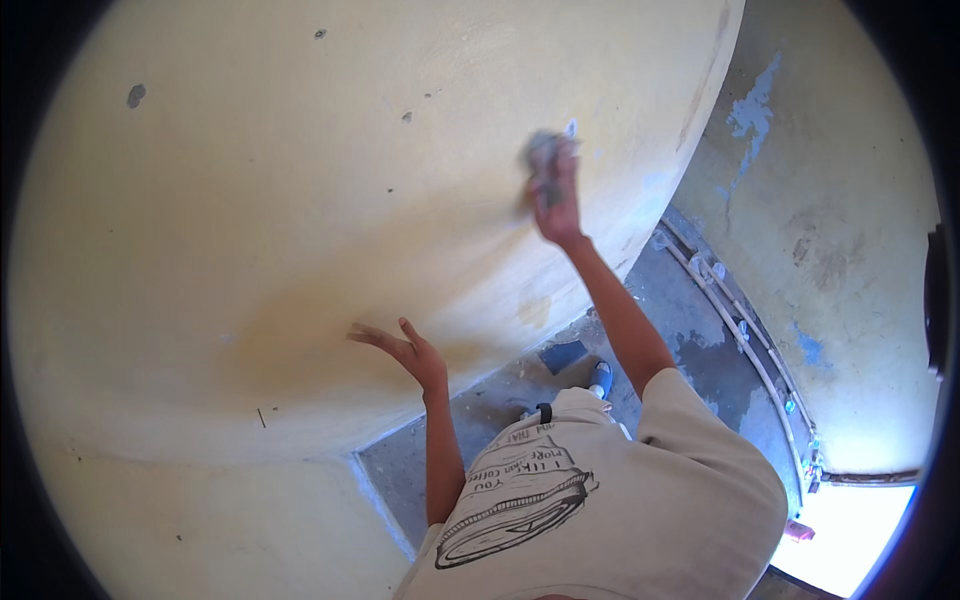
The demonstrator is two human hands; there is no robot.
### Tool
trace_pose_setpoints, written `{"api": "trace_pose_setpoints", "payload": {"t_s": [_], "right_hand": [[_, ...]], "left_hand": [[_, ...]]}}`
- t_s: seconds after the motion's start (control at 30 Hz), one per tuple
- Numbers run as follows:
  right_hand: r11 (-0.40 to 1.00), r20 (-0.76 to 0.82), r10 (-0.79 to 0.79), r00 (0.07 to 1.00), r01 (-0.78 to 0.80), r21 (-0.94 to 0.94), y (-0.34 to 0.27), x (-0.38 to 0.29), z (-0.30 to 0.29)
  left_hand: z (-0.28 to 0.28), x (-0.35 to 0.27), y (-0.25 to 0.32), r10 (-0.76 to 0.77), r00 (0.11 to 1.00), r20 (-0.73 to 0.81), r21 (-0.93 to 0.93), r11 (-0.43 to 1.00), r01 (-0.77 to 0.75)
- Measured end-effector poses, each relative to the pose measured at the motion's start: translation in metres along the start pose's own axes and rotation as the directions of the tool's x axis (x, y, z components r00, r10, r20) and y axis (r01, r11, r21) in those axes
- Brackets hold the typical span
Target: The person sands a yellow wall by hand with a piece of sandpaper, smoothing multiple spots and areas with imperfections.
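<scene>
A pale yellow painted wall [300,187] with small dark pits and chips fills the view before me. High on it, at the upper right, my right hand [559,202] grips a greyish crumpled pad or cloth [544,150], blurred, against or close to the surface; its exact kind cannot be told. A small whitish patch [571,127] shows just beside that hand. Lower and further left, my left hand [397,349] is raised at the wall with its fingers spread and nothing in it. Whether its fingertips touch the wall cannot be told.
Long thin poles or pipes [735,330] with bits of plastic lie on the stained grey floor [697,360] along another wall [840,247] with peeling paint. A dark flat piece [562,357] lies near my sandalled foot [601,379]. Bright light enters through an opening [840,532] at lower right.
</scene>
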State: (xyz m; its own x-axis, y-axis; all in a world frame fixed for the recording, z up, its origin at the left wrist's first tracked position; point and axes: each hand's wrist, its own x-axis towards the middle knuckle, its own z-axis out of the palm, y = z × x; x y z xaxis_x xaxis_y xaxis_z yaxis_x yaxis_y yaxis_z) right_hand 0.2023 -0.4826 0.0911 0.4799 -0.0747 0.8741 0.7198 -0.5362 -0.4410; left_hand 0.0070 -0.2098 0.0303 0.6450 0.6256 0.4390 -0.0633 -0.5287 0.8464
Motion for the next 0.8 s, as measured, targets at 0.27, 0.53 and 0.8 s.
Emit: {"api": "trace_pose_setpoints", "payload": {"t_s": [0.27,0.53,0.8], "right_hand": [[0.995,0.124,0.053,0.991,-0.041,-0.094,-0.069,0.013,0.015],[0.848,-0.245,0.53,0.812,-0.499,0.18,0.064,0.048,-0.039],[0.983,0.557,0.083,0.826,0.025,-0.183,-0.072,-0.036,0.01]], "left_hand": [[0.035,-0.024,0.032,0.049,0.993,0.111,-0.025,0.999,-0.046],[0.059,-0.043,0.051,0.018,0.989,0.148,-0.043,0.999,-0.012],[0.085,-0.048,0.046,-0.039,0.99,0.132,0.038,0.999,0.035]]}}
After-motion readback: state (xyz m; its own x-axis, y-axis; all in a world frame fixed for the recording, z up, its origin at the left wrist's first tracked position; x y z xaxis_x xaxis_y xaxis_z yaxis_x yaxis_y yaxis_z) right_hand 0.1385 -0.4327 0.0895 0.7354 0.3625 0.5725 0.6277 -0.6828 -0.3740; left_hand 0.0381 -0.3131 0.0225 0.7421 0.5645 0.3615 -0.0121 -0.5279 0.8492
